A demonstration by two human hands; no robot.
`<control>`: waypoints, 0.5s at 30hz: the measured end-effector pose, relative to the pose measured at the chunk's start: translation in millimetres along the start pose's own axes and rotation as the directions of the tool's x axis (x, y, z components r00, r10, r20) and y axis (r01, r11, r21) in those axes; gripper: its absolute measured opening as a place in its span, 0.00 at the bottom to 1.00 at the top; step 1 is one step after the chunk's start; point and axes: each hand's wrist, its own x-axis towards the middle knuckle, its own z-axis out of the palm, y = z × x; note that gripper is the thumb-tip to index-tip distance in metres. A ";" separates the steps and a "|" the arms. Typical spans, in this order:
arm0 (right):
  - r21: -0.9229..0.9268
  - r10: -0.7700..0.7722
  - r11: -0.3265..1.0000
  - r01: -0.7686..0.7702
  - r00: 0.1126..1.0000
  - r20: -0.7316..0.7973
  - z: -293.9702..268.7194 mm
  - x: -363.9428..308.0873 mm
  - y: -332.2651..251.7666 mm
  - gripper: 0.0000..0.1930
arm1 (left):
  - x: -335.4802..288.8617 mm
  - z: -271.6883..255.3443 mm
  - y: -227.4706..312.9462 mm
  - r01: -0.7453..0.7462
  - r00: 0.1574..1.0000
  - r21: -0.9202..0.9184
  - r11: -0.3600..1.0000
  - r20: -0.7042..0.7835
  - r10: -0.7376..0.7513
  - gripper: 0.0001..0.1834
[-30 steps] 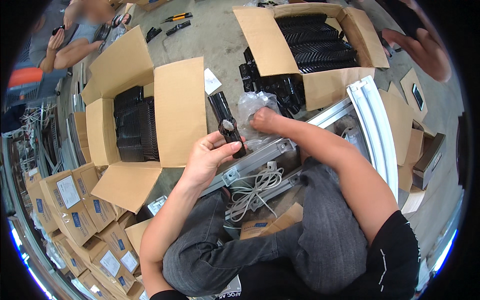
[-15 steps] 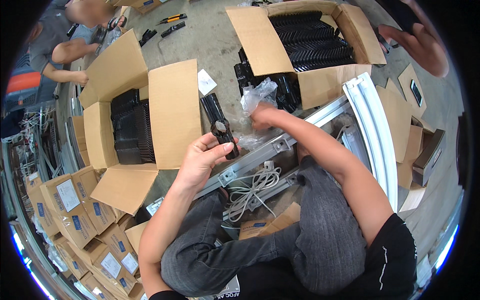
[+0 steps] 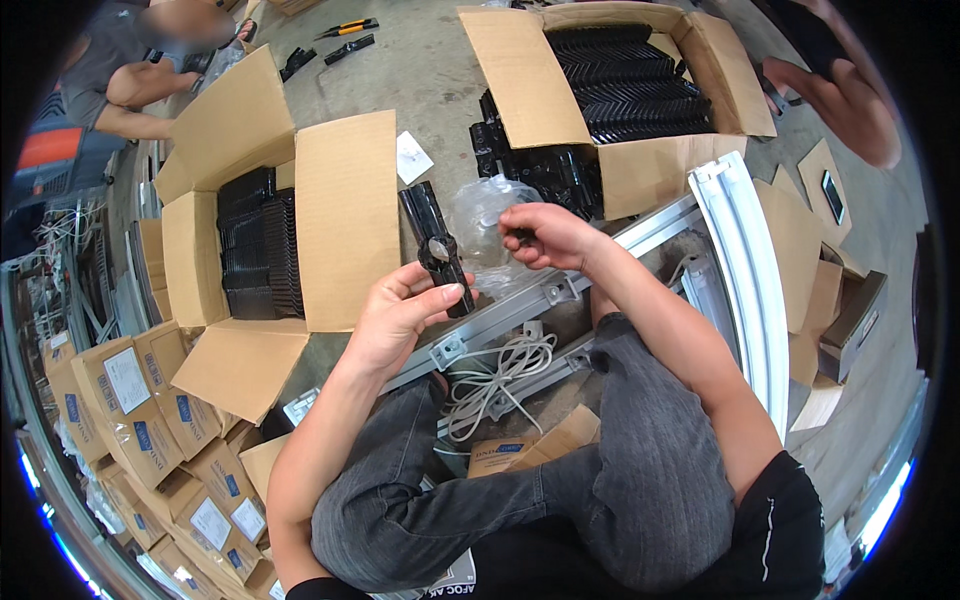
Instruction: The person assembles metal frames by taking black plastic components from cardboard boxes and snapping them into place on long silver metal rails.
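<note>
My left hand (image 3: 400,312) grips a long black plastic part (image 3: 434,243) by its lower end and holds it tilted above a grey metal rail (image 3: 500,318). My right hand (image 3: 548,233) pinches a clear plastic bag (image 3: 483,222) just to the right of that part. A bundle of white cable (image 3: 497,372) lies on the rail between my knees.
An open cardboard box of stacked black parts (image 3: 262,240) stands to the left, another box (image 3: 630,80) at the top right. A white curved housing (image 3: 745,270) lies at right. Several small cartons (image 3: 130,395) are stacked at lower left. Other people work at the top left and top right.
My right hand has lifted slightly with the bag, and the black part in my left hand has shifted a little to the right.
</note>
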 end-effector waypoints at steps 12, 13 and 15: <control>-0.171 -0.216 0.960 0.221 0.975 0.048 41.0 -17.5 -5.2 0.10 | -4.8 1.6 3.9 -0.037 0.999 -0.053 0.998 0.027 0.038 0.20; -0.191 -0.188 0.961 0.202 0.978 0.090 37.8 -17.6 -4.2 0.09 | -5.1 1.2 3.8 -0.033 0.999 -0.055 0.998 0.027 0.034 0.20; -0.210 -0.157 0.961 0.182 0.979 0.130 30.9 -12.2 2.4 0.09 | -6.4 -1.1 4.0 -0.042 0.998 -0.067 0.997 0.034 0.044 0.21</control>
